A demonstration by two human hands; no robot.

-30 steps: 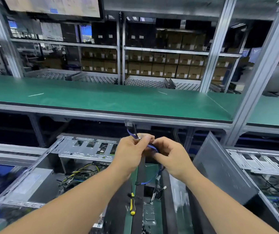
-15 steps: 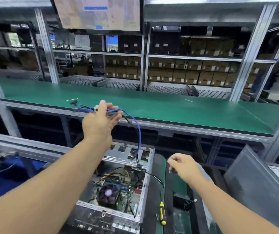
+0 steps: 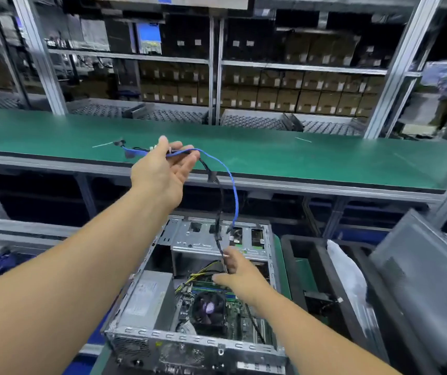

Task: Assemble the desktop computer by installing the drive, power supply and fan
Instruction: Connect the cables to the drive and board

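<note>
Left hand (image 3: pixel 163 169) is up high, level with the front edge of the green shelf (image 3: pixel 298 161), palm turned upward, fingers loosely curled round a blue cable (image 3: pixel 232 185) and a bundle of black cables (image 3: pixel 211 175). One end of the blue cable sticks out past the thumb side over the shelf; the rest arcs over the fingertips and drops straight down into the open computer case (image 3: pixel 195 339) below. The black cables hang beside it, a dark plug dangling just under the fingers.

Down in the case, the right hand (image 3: pixel 234 274) reaches in over the circuit board and pinches the black cables between thumb and fingers, just in front of the metal drive cage (image 3: pixel 206 239) at the case's far end. The grey power supply (image 3: pixel 146 301) sits in the near left corner of the case. The round black fan (image 3: pixel 209 307) lies on the board right beside it, just below the right wrist. Yellow wires (image 3: pixel 200 272) run from the power supply side toward the pinching fingers.

To the right, a grey side panel (image 3: pixel 417 269) leans tilted, with a clear plastic bag (image 3: pixel 346 272) between it and the case.
</note>
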